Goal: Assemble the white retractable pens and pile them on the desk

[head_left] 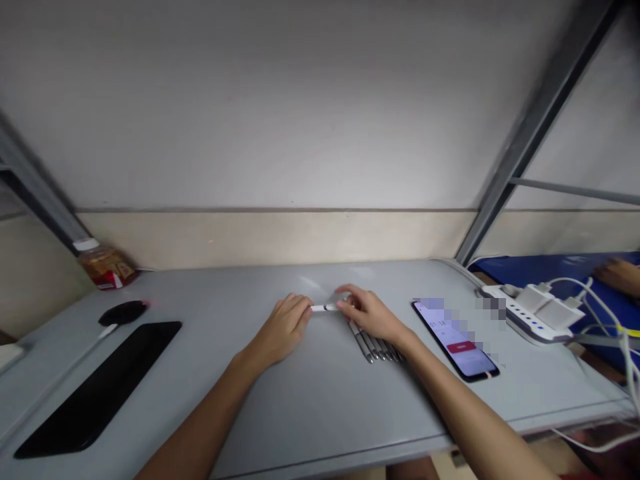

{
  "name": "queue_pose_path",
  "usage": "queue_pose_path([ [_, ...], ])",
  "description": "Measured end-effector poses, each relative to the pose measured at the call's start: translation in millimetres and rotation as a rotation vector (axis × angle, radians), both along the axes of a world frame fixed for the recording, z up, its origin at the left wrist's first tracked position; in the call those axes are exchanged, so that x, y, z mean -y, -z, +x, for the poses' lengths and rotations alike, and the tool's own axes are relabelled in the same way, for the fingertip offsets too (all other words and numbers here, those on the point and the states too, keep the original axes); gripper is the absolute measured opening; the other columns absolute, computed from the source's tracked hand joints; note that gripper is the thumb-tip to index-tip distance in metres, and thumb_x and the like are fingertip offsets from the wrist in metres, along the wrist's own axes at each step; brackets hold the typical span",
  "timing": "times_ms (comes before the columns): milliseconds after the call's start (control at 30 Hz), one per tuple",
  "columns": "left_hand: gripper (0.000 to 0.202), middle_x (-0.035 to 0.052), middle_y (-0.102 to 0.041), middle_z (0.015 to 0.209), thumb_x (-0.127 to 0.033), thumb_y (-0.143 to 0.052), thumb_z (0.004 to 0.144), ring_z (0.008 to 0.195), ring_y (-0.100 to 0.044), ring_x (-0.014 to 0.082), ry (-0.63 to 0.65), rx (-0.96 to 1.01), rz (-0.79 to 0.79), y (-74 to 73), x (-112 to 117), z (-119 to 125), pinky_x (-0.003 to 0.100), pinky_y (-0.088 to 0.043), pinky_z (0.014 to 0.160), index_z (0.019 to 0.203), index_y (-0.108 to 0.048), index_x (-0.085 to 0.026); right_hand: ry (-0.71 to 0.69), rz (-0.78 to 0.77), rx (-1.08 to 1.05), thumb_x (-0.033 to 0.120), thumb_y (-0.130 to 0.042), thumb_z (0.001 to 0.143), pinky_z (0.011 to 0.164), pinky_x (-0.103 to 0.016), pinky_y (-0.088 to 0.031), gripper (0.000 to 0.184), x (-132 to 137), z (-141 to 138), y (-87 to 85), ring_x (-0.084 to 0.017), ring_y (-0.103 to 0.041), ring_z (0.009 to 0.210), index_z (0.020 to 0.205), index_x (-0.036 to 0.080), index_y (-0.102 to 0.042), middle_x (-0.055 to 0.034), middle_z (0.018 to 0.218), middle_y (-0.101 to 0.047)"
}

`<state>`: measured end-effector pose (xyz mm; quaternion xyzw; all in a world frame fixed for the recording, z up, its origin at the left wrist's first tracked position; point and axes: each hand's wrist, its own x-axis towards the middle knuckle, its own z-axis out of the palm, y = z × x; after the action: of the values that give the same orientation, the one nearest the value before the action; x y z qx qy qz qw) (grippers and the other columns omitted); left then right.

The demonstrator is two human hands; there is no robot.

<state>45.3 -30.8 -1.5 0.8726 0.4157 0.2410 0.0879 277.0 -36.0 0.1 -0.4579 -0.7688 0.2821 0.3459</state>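
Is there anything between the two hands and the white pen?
Nothing visible does. The left hand and the right hand each pinch one end of the white pen, over the table. The other pens lie under the right hand, not in between.

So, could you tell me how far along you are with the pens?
Looks done: several grey pens lie side by side on the table by the right hand. In hand: a white pen, pinched at its ends by the left hand and the right. Left: no further loose pens show, so this may be the last.
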Motion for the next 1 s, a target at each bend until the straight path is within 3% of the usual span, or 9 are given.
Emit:
queue_pose_path([
  [100, 0.030, 0.0024, -0.057, 0.088, -0.030, -0.026, 0.099, 0.089, -0.048, 0.0190, -0.010, -0.003, 0.007, 0.9, -1, -1, 0.034, -0.039, 0.081, 0.090, -0.053, -0.020, -0.014, 0.045, -0.010, 0.039, -0.061, 0.084, 0.057, -0.022, -0.034, 0.036, 1, 0, 0.0, -0.011, -0.051, 0.061, 0.115, 0.022, -0.055, 0.0023, 0.076, -0.059],
  [167, 0.031, 0.0023, -0.057, 0.089, -0.030, -0.026, 0.099, 0.088, -0.048, 0.0188, -0.008, 0.006, 0.005, 1.2, -2, -1, 0.034, -0.039, 0.081, 0.090, -0.053, -0.020, -0.031, 0.024, 0.039, 0.039, -0.051, 0.091, 0.056, -0.023, -0.033, 0.024, 1, 0, -0.2, -0.011, -0.049, 0.057, 0.096, 0.019, -0.062, 0.0022, 0.066, -0.057],
  [267, 0.030, 0.0020, -0.057, 0.089, -0.030, -0.026, 0.099, 0.088, -0.049, 0.0183, 0.004, 0.017, 0.000, 2.0, -2, -2, 0.033, -0.039, 0.081, 0.089, -0.053, -0.020, -0.028, 0.002, 0.075, 0.042, -0.036, 0.097, 0.057, -0.024, -0.034, 0.040, 2, -1, -1.0, -0.012, -0.047, 0.053, 0.082, 0.017, -0.064, 0.0018, 0.055, -0.053],
  [333, 0.030, 0.0019, -0.056, 0.087, -0.030, -0.027, 0.099, 0.086, -0.049, 0.0181, 0.004, 0.020, 0.001, 3.0, -3, -2, 0.033, -0.039, 0.081, 0.088, -0.053, -0.020, -0.024, 0.040, 0.039, 0.041, -0.047, 0.093, 0.058, -0.024, -0.036, 0.029, 2, -1, -1.5, -0.012, -0.050, 0.057, 0.101, 0.019, -0.064, 0.0021, 0.061, -0.056],
  [433, 0.029, 0.0021, -0.056, 0.084, -0.031, -0.028, 0.098, 0.084, -0.049, 0.0181, -0.004, 0.038, -0.006, 3.4, -4, -2, 0.033, -0.040, 0.082, 0.088, -0.053, -0.020, -0.036, 0.119, 0.013, 0.031, -0.066, 0.081, 0.061, -0.023, -0.038, 0.043, 1, -1, -2.1, -0.012, -0.053, 0.064, 0.122, 0.025, -0.054, 0.0017, 0.078, -0.061],
  [600, 0.031, 0.0010, -0.056, 0.077, -0.033, -0.031, 0.096, 0.074, -0.052, 0.0163, -0.028, 0.091, -0.127, -1.4, -4, -1, 0.029, -0.041, 0.072, 0.082, -0.055, -0.019, -0.045, 0.222, 0.118, 0.025, -0.055, 0.089, 0.065, -0.023, -0.037, 0.018, 3, 2, -4.6, -0.013, -0.055, 0.070, 0.106, 0.024, -0.064, -0.0013, 0.087, -0.067],
  [700, 0.028, 0.0002, -0.058, 0.073, -0.026, -0.033, 0.093, 0.069, -0.053, 0.0152, -0.043, 0.105, -0.161, -2.6, -4, -1, 0.027, -0.041, 0.068, 0.076, -0.054, -0.019, -0.026, 0.236, 0.177, 0.033, -0.049, 0.094, 0.064, -0.024, -0.037, 0.022, 5, 0, -5.4, -0.014, -0.057, 0.069, 0.107, 0.022, -0.064, -0.0037, 0.087, -0.068],
  [867, 0.023, -0.0001, -0.055, 0.068, -0.015, -0.035, 0.086, 0.066, -0.050, 0.0147, -0.055, 0.067, -0.050, 1.8, -7, -6, 0.026, -0.038, 0.065, 0.069, -0.050, -0.019, 0.034, 0.294, 0.274, 0.041, -0.043, 0.096, 0.061, -0.025, -0.033, 0.031, 7, -5, -1.0, -0.014, -0.054, 0.065, 0.101, 0.020, -0.065, -0.0046, 0.079, -0.066],
  [1000, 0.023, 0.0009, -0.056, 0.071, -0.015, -0.036, 0.087, 0.068, -0.052, 0.0151, -0.060, 0.084, -0.020, 0.7, -8, -6, 0.026, -0.039, 0.066, 0.070, -0.052, -0.019, 0.046, 0.191, 0.130, 0.043, -0.047, 0.093, 0.055, -0.024, -0.028, 0.031, 7, -9, 1.0, -0.011, -0.043, 0.054, 0.087, 0.019, -0.065, 0.0010, 0.060, -0.055],
])
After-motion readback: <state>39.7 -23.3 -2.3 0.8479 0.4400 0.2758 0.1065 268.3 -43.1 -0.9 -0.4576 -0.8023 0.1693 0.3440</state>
